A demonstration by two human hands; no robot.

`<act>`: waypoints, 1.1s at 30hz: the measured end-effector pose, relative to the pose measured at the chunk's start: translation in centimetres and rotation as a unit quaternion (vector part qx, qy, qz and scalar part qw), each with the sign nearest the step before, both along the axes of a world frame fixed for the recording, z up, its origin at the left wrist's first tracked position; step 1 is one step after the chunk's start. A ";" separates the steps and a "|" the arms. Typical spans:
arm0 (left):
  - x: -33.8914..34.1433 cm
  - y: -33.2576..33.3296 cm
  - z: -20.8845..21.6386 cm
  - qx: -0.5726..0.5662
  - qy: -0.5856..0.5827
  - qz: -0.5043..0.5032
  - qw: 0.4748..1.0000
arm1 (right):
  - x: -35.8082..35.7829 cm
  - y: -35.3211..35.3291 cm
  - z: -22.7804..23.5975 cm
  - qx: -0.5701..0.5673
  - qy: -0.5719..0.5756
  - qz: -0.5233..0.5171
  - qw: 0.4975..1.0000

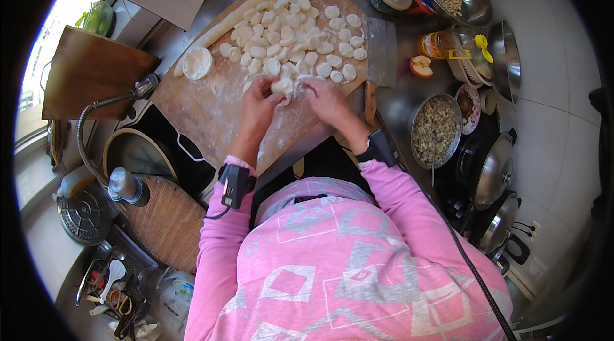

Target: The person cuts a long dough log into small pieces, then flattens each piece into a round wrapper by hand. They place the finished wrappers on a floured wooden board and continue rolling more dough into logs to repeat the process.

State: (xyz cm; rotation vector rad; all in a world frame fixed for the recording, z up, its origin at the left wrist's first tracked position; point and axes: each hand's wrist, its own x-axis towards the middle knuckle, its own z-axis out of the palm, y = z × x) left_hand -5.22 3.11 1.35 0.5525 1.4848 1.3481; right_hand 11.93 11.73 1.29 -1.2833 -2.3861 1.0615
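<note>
From where I stand, the pink top [352,264] is splashed with grey and white squares, black bands [236,186] at the cuffs; creamy-white dough pieces [291,21] on a floury tan board [220,111]; upper right, a red-skinned apple [421,67].

Bright daylight fills a white-framed window [32,82] at the far left of the frame. A pale wall of large, glossy tiles [543,92] runs down the right, beside a smooth grey countertop [395,95].
</note>
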 end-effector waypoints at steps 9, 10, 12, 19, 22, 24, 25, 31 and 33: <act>-1.0 2.2 0.3 -0.154 0.402 0.053 0.901 | 1.9 4.0 1.6 -0.115 -0.055 -0.144 0.981; -1.0 0.7 0.1 -0.190 0.454 0.045 0.869 | 2.3 3.6 1.5 -0.077 -0.084 -0.189 0.975; -0.7 -1.8 -0.6 -0.263 0.421 0.050 0.867 | 2.8 3.3 1.0 -0.028 -0.164 -0.278 0.946; 2.5 3.0 -2.6 -0.207 0.181 0.144 0.951 | -0.3 6.7 -0.2 0.009 -0.066 -0.218 0.974; 3.7 6.6 -1.3 -0.106 0.252 0.128 0.953 | -1.8 8.5 0.1 0.110 0.062 -0.126 0.984; 3.2 7.3 0.0 -0.066 0.388 0.108 0.913 | -1.4 10.5 0.1 0.161 0.043 -0.143 0.976; 2.8 7.5 0.6 -0.012 0.469 0.107 0.877 | -0.9 11.6 -0.1 0.211 0.057 -0.140 0.966; 3.3 3.2 2.0 -0.289 0.162 0.114 0.937 | 0.4 16.9 -2.8 0.202 -0.044 -0.104 0.973; 4.1 3.3 1.5 -0.287 0.024 0.160 0.944 | -2.0 16.2 -3.7 0.204 -0.094 -0.065 0.972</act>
